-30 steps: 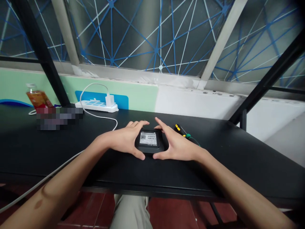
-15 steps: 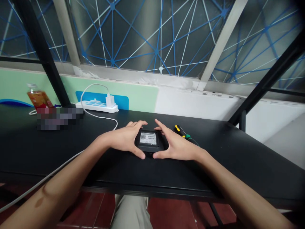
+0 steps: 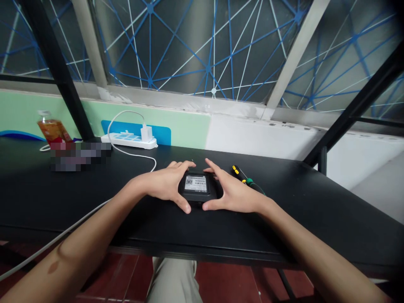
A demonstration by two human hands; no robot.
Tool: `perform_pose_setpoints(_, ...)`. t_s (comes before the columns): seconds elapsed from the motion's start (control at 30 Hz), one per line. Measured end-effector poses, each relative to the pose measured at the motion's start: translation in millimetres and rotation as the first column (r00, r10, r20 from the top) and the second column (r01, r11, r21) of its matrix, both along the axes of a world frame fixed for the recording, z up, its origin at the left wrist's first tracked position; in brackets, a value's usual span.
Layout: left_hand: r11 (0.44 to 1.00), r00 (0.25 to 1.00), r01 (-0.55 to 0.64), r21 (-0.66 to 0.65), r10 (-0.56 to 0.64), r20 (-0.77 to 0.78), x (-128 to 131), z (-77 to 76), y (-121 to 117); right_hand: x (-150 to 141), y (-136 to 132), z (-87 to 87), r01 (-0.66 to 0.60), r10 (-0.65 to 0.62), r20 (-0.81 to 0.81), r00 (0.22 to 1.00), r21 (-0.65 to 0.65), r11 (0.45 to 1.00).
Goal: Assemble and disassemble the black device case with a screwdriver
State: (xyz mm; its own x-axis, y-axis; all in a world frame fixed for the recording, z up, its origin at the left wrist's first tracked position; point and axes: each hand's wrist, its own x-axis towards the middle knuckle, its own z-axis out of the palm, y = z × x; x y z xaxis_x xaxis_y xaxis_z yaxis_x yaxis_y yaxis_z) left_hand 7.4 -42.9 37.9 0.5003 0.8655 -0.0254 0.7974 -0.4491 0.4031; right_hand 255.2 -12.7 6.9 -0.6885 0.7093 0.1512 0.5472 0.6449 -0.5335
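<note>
1. Beige trousers (image 3: 173, 280) show below the near edge of the black desk (image 3: 151, 229), cut off by the frame
2. The left hand (image 3: 164, 183) and right hand (image 3: 236, 191) are apart, curved around opposite sides of a flat black box (image 3: 199, 197) lying label-up on the desk; I cannot tell whether they clamp it
3. The box looks light, stiff and smooth, perhaps slightly slippery; its side walls seem the best hold, off the white label (image 3: 195, 184)
4. Its underside and parts of its sides are hidden, and the label's print is too small to read
5. Beyond the right hand, a green-handled tool (image 3: 252, 183) is partly covered
6. Farther left, pixelation hides whatever lies before the bottle (image 3: 52, 129)
</note>
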Motion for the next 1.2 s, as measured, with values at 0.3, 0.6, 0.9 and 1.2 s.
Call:
perform_pose_setpoints(0.3,1.000,1.000,0.020,0.003,-0.020,0.011,-0.4,0.3,0.8,0.5,2.6,-4.1,-0.024,0.024,-0.009,1.000,0.000,1.000)
perform_pose_setpoints(0.6,0.999,0.999,0.037,0.024,-0.038,0.004,-0.8,-0.4,0.4,0.0,0.9,0.0,-0.022,0.022,0.019,1.000,-0.004,1.000)
perform_pose_setpoints(0.9,1.000,1.000,-0.013,-0.016,0.012,-0.008,-0.4,2.9,-2.2,1.2,-1.6,2.7,-0.018,0.019,0.025,1.000,-0.002,1.000)
perform_pose_setpoints(1.2,1.000,1.000,-0.007,-0.008,0.007,-0.026,-1.3,2.3,-0.6,0.0,-2.5,4.8,-0.010,0.010,0.050,0.999,0.004,1.000)
